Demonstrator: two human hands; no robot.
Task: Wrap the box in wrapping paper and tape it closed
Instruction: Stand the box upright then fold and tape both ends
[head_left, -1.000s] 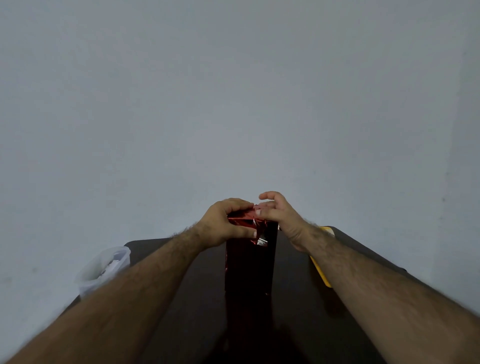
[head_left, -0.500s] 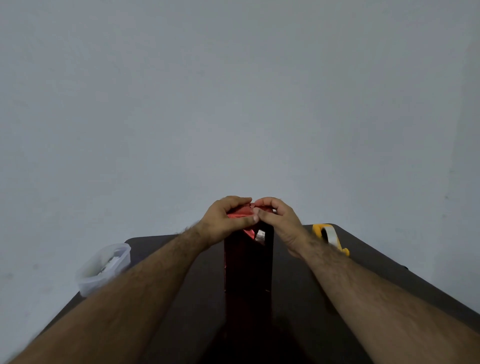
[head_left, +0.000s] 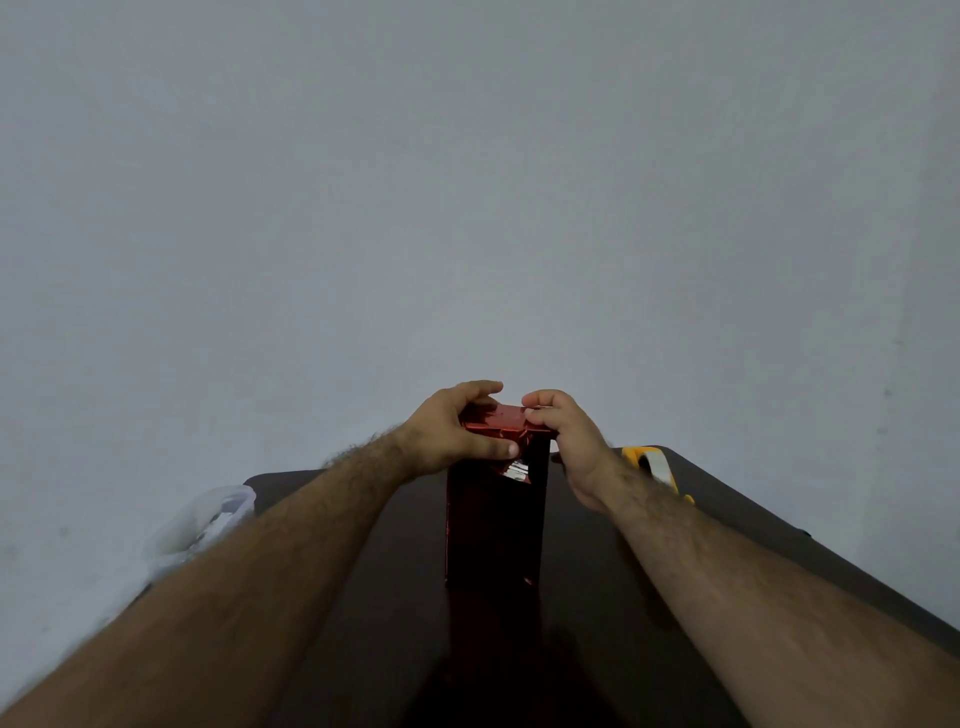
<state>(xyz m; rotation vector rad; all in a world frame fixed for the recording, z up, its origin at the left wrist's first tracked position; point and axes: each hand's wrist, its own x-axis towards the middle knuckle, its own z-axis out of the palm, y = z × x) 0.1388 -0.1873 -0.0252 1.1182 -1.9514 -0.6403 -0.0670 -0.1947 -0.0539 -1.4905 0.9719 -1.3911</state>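
Folding the top flaps of a red-wrapped box stood on end on a dark table (head_left: 649, 597).

The box (head_left: 493, 525) stands upright mid-table, likely so its top end faces the hands. The left hand (head_left: 447, 436) clamps the wrapping paper (head_left: 493, 421) at the top; the right hand (head_left: 563, 431) pinches the opposite fold. A tape dispenser (head_left: 649, 462) is partly hidden behind the right wrist, and a plastic tub (head_left: 208, 519) is blurred.

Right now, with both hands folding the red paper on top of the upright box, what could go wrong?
1. The tall box in shiny red wrapping paper stands on end on the dark table; a sideways push could tip it.
2. The yellow tape dispenser lies behind the right hand. Letting go to fetch it may let the top flaps spring open.
3. The left hand grips the foil, which may crease or tear.
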